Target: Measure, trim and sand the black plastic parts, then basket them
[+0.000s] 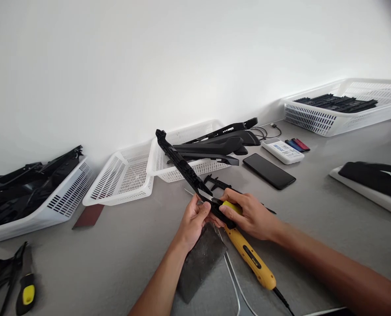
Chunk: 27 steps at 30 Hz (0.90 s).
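Observation:
My left hand [195, 221] is closed around the lower part of a long black plastic trim piece [178, 163], its thumb on top. The piece slants up and away to the left. My right hand [252, 215] grips a small yellow object [232, 207] against the near end of the piece; the fingers hide most of it, so its kind does not show. Just below lies a yellow corded hand tool [252, 259], its tip end hidden near the hands. A dark flat pad [202, 265] lies under my left wrist. Black calipers [221, 185] lie behind the hands.
White baskets stand along the wall: one with black parts [63, 193], a shallow one [116, 180], one with long trims [169, 173], another [313, 120] at right. A phone [269, 171], white box [282, 150], brown sheet [88, 216] and yellow-black handled tool [27, 294] lie about.

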Motion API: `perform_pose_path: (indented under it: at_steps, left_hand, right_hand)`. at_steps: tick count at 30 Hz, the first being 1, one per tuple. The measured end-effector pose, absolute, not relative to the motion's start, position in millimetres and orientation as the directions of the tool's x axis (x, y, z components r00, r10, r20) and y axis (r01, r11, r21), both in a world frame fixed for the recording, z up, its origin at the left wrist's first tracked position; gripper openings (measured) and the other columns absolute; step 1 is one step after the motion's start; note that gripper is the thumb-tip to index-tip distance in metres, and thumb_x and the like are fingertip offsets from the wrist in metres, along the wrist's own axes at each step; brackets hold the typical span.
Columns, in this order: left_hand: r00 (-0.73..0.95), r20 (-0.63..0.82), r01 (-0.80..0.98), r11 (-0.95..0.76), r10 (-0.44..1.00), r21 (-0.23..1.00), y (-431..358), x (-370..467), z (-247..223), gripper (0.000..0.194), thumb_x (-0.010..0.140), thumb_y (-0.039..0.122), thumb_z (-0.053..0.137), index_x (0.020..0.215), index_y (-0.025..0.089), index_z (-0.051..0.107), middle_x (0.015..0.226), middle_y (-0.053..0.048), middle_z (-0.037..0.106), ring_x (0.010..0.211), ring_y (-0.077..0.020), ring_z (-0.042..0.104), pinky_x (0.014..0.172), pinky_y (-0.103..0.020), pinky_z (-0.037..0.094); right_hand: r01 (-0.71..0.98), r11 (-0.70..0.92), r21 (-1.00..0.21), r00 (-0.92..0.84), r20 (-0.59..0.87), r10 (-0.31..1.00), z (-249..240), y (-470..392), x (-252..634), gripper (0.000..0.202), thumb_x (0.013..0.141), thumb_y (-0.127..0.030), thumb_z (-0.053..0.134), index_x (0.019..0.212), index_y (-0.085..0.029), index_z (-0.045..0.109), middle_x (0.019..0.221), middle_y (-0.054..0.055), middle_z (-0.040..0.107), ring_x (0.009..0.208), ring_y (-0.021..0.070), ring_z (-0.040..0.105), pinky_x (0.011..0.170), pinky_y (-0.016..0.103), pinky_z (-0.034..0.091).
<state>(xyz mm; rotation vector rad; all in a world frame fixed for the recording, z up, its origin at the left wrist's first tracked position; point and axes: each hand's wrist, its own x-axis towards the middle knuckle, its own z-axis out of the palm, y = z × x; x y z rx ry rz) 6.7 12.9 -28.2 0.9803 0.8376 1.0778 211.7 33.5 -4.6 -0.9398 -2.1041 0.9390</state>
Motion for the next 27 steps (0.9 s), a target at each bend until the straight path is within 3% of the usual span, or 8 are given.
perform_pose_path:
  at_steps: [16, 27]
  left_hand:
    - [0.203, -0.06, -0.337, 0.127, 0.977, 0.933, 13.7, 8.0, -28.1, 0.046, 0.088, 0.057, 0.08, 0.11, 0.022, 0.059, 0.069, 0.0, 0.073, 0.059, -0.0206, 0.073, 0.06, -0.029, 0.054]
    - [0.294, -0.041, -0.349, 0.147, 0.955, 0.925, 13.2, 7.0, -33.7, 0.048, 0.092, 0.055, 0.077, 0.118, 0.02, 0.057, 0.069, -0.001, 0.074, 0.06, -0.02, 0.074, 0.061, -0.027, 0.055]
  right_hand:
    - [0.39, 0.46, -0.798, -0.509, 0.229, 0.83, 0.8, 30.9, 212.5, 0.034, 0.109, -0.047, 0.047, 0.087, -0.022, 0.055, 0.074, -0.002, 0.062, 0.064, 0.0141, 0.054, 0.062, 0.029, 0.036]
    - [0.378, 0.426, -0.822, -0.51, 0.199, 0.837, 0.7, 29.5, 211.8, 0.037, 0.11, -0.049, 0.045, 0.087, -0.021, 0.055, 0.074, -0.001, 0.062, 0.065, 0.0147, 0.055, 0.063, 0.029, 0.037]
